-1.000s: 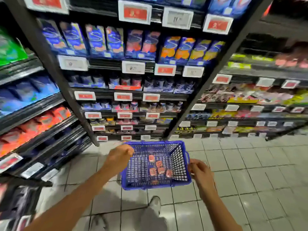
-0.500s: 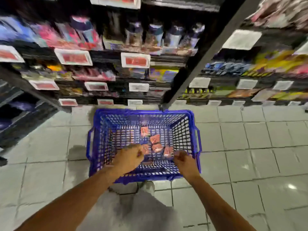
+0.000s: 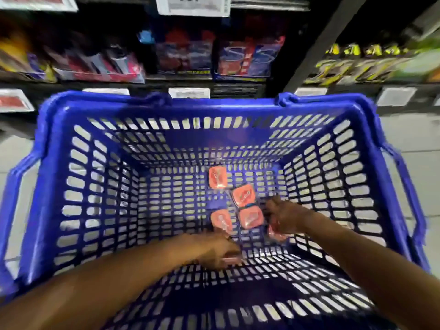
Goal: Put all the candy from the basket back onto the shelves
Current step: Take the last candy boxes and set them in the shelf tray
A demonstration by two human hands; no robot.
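Both your hands are down in the blue slotted plastic basket (image 3: 59,144) to gather candy: your left hand (image 3: 217,252) closes on a small pink packet (image 3: 229,260), your right hand (image 3: 284,216) grips another (image 3: 276,234), and four flat pink packets (image 3: 242,195) lie just beyond your fingers.

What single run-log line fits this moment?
stage: picking | left hand: on candy, basket floor | right hand: on candy | shelves: beyond

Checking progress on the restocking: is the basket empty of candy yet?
No, several orange candy packs lie on the floor of the blue basket, with both hands reaching down among them.
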